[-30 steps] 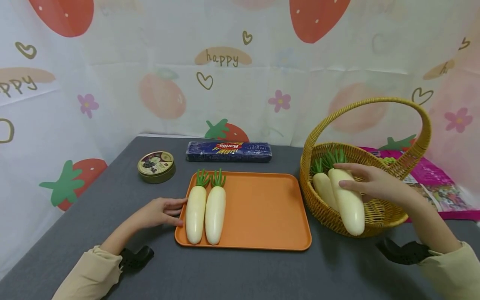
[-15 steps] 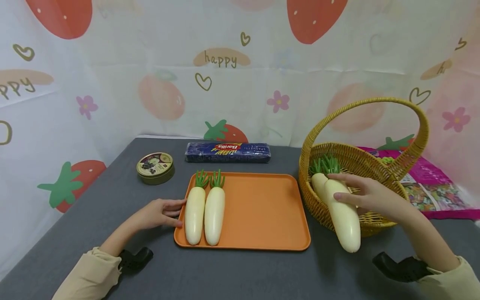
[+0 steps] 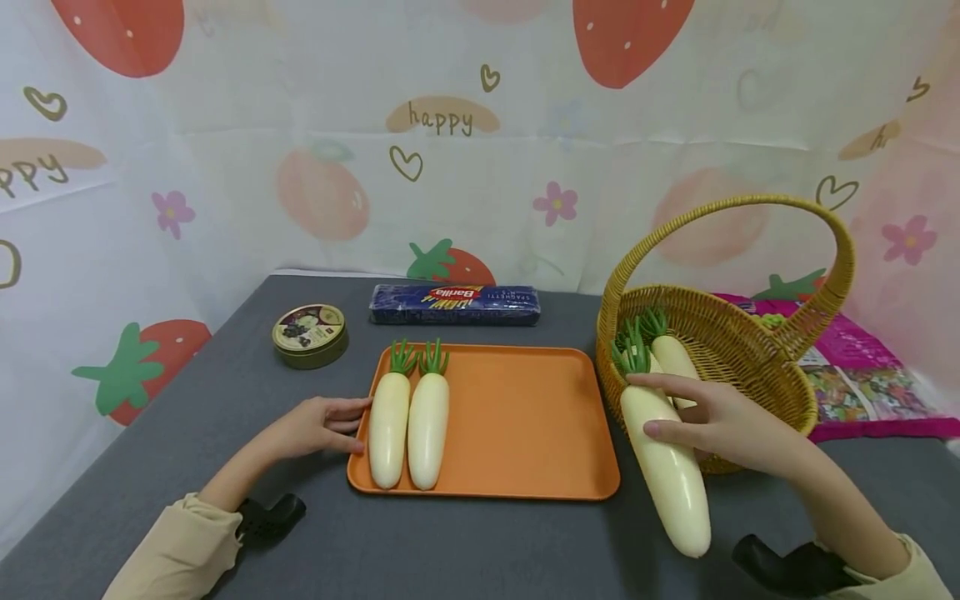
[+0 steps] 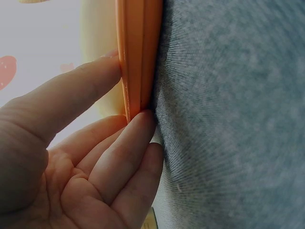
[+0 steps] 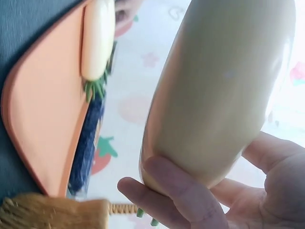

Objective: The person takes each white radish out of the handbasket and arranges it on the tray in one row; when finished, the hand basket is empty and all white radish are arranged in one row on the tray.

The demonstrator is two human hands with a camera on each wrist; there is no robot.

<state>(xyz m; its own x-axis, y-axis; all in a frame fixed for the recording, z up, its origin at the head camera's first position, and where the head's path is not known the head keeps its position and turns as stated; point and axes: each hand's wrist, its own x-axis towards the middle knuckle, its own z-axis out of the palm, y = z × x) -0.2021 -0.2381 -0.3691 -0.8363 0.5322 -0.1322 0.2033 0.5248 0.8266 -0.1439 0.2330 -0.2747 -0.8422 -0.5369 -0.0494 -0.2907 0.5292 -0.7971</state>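
My right hand (image 3: 727,429) grips a white daikon radish (image 3: 671,483) near its leafy end, thumb on one side and fingers on the other. The radish slants over the front left of the wicker basket (image 3: 750,333), its thick tip toward me. In the right wrist view the radish (image 5: 214,90) fills much of the picture. Another daikon (image 3: 677,360) lies inside the basket. My left hand (image 3: 318,427) holds the left edge of the orange tray (image 3: 525,425); the left wrist view shows thumb and fingers at its rim (image 4: 138,52). Two daikons (image 3: 390,429) lie side by side on the tray's left.
A blue spaghetti pack (image 3: 454,305) lies behind the tray. To its left stands a round tin (image 3: 309,333). Behind the basket's right side is a pink printed bag (image 3: 870,375). The basket's tall handle (image 3: 750,200) arches above it. A printed curtain (image 3: 600,167) hangs behind the table.
My right hand has drawn the daikon forward and left, from inside the basket to past its front rim. The other basket daikon shows more now. My left hand stays at the tray.
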